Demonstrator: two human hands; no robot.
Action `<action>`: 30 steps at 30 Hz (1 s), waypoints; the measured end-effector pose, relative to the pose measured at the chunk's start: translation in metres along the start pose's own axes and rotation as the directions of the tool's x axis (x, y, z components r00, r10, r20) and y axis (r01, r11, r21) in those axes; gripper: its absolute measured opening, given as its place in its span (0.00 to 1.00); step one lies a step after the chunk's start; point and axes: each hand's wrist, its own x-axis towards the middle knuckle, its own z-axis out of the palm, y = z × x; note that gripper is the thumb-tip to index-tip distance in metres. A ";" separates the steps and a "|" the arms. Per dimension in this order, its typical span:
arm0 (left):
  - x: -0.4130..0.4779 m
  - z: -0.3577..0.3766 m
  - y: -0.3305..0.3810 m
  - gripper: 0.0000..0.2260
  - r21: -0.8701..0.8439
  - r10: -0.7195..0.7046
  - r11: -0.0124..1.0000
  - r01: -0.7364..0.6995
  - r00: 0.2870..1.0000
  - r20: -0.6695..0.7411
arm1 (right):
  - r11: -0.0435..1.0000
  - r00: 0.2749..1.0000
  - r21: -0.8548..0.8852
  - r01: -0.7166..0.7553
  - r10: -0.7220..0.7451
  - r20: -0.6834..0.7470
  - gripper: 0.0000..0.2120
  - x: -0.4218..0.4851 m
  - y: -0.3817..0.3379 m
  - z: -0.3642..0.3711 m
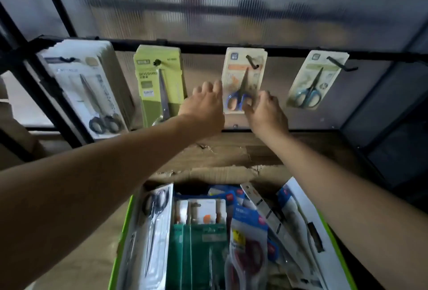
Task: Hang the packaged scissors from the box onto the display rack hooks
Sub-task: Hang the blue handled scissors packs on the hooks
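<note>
Fingers, left hand (203,107): relaxed, touching scissors pack (242,76) | right hand (266,113): curled at pack, grip unclear

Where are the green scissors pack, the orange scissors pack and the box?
green scissors pack (150,95), head view, card front.
orange scissors pack (236,69), head view, upper card.
box (123,234), head view, left green wall.

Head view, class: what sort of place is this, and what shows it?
Probably a shop display: packaged scissors hang from hooks on a black rack, and a box of more packs sits below.
</note>
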 end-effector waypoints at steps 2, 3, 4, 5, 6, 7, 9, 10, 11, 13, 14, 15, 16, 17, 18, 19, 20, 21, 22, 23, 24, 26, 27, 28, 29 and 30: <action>-0.019 0.007 -0.010 0.29 0.084 0.039 0.996 -0.042 0.999 0.036 | 0.986 0.987 -0.134 0.104 -0.086 0.134 0.21 -0.017 -0.003 0.008; -0.029 0.010 -0.015 0.29 0.113 0.049 0.992 -0.055 0.997 0.051 | 0.966 0.968 -0.188 0.175 -0.135 0.210 0.23 -0.025 -0.006 0.012; -0.038 0.012 -0.020 0.28 0.131 0.055 0.989 -0.063 0.996 0.064 | 0.946 0.946 -0.214 0.242 -0.181 0.269 0.23 -0.033 -0.009 0.014; -0.045 0.013 -0.025 0.28 0.140 0.057 0.988 -0.066 0.996 0.073 | 0.931 0.926 -0.217 0.294 -0.221 0.306 0.23 -0.040 -0.013 0.016; -0.053 0.015 -0.029 0.28 0.139 0.050 0.988 -0.061 0.995 0.082 | 0.922 0.911 -0.207 0.327 -0.250 0.327 0.23 -0.048 -0.017 0.017; -0.061 0.015 -0.034 0.28 0.134 0.037 0.990 -0.049 0.995 0.091 | 0.917 0.899 -0.193 0.348 -0.268 0.345 0.22 -0.056 -0.023 0.020; -0.076 0.019 -0.044 0.27 0.127 0.011 0.992 -0.025 0.993 0.115 | 0.908 0.874 -0.180 0.379 -0.286 0.393 0.21 -0.073 -0.031 0.028; -0.084 0.021 -0.050 0.27 0.126 -0.001 0.992 -0.016 0.991 0.133 | 0.902 0.861 -0.185 0.391 -0.287 0.420 0.21 -0.082 -0.034 0.034; -0.093 0.024 -0.056 0.28 0.128 -0.012 0.992 -0.008 0.988 0.155 | 0.898 0.850 -0.188 0.398 -0.285 0.442 0.21 -0.092 -0.036 0.040; -0.110 0.029 -0.069 0.29 0.132 -0.027 0.991 0.000 0.980 0.198 | 0.895 0.825 -0.161 0.415 -0.296 0.482 0.21 -0.108 -0.040 0.049; -0.117 0.032 -0.076 0.29 0.138 -0.029 0.990 -0.001 0.977 0.213 | 0.893 0.808 -0.134 0.429 -0.312 0.500 0.21 -0.115 -0.041 0.053; -0.124 0.033 -0.082 0.28 0.148 -0.032 0.989 -0.002 0.974 0.225 | 0.888 0.790 -0.103 0.448 -0.339 0.511 0.21 -0.121 -0.044 0.056; -0.129 0.035 -0.088 0.28 0.160 -0.041 0.987 0.003 0.971 0.236 | 0.881 0.774 -0.075 0.467 -0.366 0.517 0.19 -0.126 -0.048 0.059; -0.134 0.036 -0.093 0.28 0.165 -0.055 0.986 0.013 0.967 0.249 | 0.874 0.759 -0.053 0.482 -0.387 0.524 0.18 -0.131 -0.052 0.062; -0.138 0.037 -0.097 0.28 0.169 -0.067 0.985 0.023 0.962 0.263 | 0.872 0.749 -0.043 0.487 -0.391 0.535 0.16 -0.134 -0.057 0.065; -0.142 0.038 -0.100 0.28 0.175 -0.075 0.984 0.027 0.958 0.277 | 0.875 0.742 -0.044 0.481 -0.381 0.551 0.15 -0.138 -0.062 0.068; -0.146 0.039 -0.103 0.27 0.188 -0.075 0.982 0.022 0.956 0.283 | 0.878 0.736 -0.059 0.476 -0.361 0.572 0.15 -0.141 -0.066 0.072; -0.150 0.040 -0.106 0.26 0.209 -0.068 0.978 0.008 0.957 0.282 | 0.873 0.728 -0.081 0.482 -0.347 0.591 0.18 -0.144 -0.071 0.075; -0.153 0.042 -0.109 0.26 0.228 -0.056 0.974 -0.009 0.960 0.276 | 0.863 0.720 -0.108 0.494 -0.336 0.606 0.22 -0.147 -0.074 0.078; -0.155 0.044 -0.112 0.26 0.239 -0.048 0.971 -0.019 0.961 0.271 | 0.853 0.717 -0.132 0.505 -0.330 0.614 0.27 -0.149 -0.077 0.081; -0.158 0.045 -0.114 0.26 0.241 -0.045 0.970 -0.022 0.962 0.269 | 0.850 0.720 -0.151 0.505 -0.318 0.616 0.30 -0.150 -0.079 0.084; -0.161 0.048 -0.118 0.27 0.237 -0.038 0.971 -0.030 0.961 0.275 | 0.866 0.736 -0.167 0.470 -0.281 0.616 0.34 -0.153 -0.081 0.089; -0.163 0.049 -0.119 0.27 0.239 -0.031 0.970 -0.038 0.960 0.279 | 0.878 0.740 -0.168 0.449 -0.260 0.620 0.36 -0.153 -0.082 0.091; -0.164 0.050 -0.119 0.28 0.243 -0.021 0.969 -0.050 0.960 0.281 | 0.888 0.741 -0.165 0.428 -0.240 0.627 0.37 -0.155 -0.081 0.094; -0.165 0.051 -0.119 0.28 0.247 -0.013 0.967 -0.059 0.960 0.281 | 0.900 0.744 -0.158 0.407 -0.227 0.629 0.37 -0.155 -0.080 0.096; -0.165 0.052 -0.120 0.27 0.249 -0.009 0.966 -0.064 0.960 0.280 | 0.915 0.748 -0.143 0.377 -0.210 0.630 0.37 -0.156 -0.079 0.098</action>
